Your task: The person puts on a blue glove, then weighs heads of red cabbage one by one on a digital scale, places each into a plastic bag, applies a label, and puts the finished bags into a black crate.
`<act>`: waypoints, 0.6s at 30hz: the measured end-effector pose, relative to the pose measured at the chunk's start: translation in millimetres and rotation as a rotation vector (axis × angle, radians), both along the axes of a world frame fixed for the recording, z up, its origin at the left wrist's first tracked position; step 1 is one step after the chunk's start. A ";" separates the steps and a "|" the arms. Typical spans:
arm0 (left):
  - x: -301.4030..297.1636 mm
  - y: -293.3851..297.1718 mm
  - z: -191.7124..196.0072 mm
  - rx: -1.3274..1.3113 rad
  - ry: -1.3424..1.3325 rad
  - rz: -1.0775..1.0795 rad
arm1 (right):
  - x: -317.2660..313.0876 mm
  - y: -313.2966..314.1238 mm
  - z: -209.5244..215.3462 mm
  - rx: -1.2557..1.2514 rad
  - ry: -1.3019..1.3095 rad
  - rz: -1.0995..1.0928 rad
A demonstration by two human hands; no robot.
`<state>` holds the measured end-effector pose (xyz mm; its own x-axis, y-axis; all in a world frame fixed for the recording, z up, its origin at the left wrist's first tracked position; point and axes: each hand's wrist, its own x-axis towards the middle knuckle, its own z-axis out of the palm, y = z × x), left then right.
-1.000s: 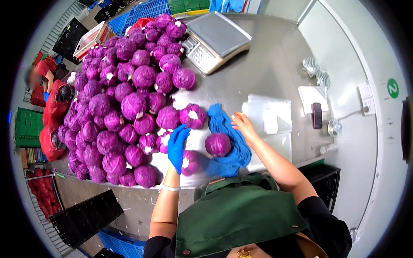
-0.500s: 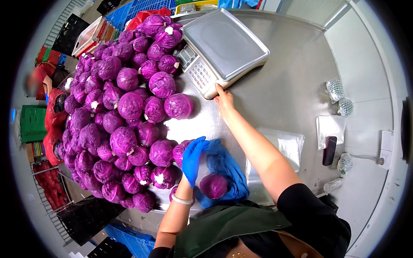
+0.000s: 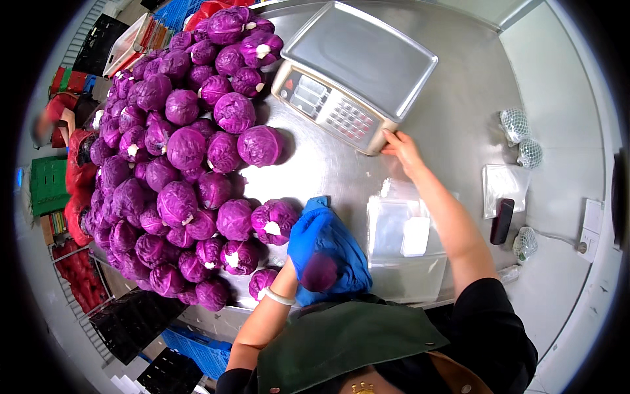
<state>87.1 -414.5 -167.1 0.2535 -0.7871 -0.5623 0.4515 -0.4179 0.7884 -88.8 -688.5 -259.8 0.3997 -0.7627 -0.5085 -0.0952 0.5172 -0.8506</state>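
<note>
- The right hand [image 3: 403, 151], bare, touches the near corner of the scale [image 3: 361, 56] at upper centre; its fingers are bent against the casing. That corner is probably the part nearest to reach, but how firmly they grip is hidden.
- The left hand [image 3: 307, 238], in a blue glove, lies over the blue cloth [image 3: 349, 259] at lower centre. Glove and cloth blend in colour, so I cannot tell whether its fingers are open or closed.
- One purple cabbage [image 3: 319, 272] sits on that cloth, beside the gloved hand; the soft folds probably keep it from rolling.
- The cabbage pile [image 3: 186, 148] fills the left of the frame, heads apparently propping one another on the steel table [image 3: 476, 62].
- Clear plastic bags [image 3: 387, 244] lie flat right of the cloth, within easy reach of the right arm.
</note>
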 end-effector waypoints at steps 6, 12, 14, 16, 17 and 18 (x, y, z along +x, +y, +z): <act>3.3 -0.6 -14.7 -0.037 -0.089 -0.089 | -124.0 -17.3 7.5 0.032 0.134 0.158; 54.7 -76.9 -65.1 -0.150 -0.592 -0.006 | -128.2 8.2 26.8 -0.221 0.269 -0.152; 73.9 -110.1 -94.8 -0.145 -0.661 -0.049 | -122.5 17.5 17.3 -0.233 0.154 -0.202; 81.1 -136.5 -120.7 -0.185 -0.638 0.009 | -111.1 27.4 16.2 -0.287 0.215 -0.129; 71.4 -146.2 -104.5 -0.187 -0.630 -0.012 | -109.6 31.0 15.4 -0.281 0.225 -0.147; 63.4 -156.6 -87.2 -0.194 -0.473 -0.076 | -108.4 33.6 16.2 -0.354 0.324 -0.131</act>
<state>150.4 -571.1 -254.3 0.3828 -0.8916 -0.2420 0.0010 -0.2615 0.9652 -197.2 -654.9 -243.6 0.1531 -0.9442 -0.2918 -0.3369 0.2277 -0.9136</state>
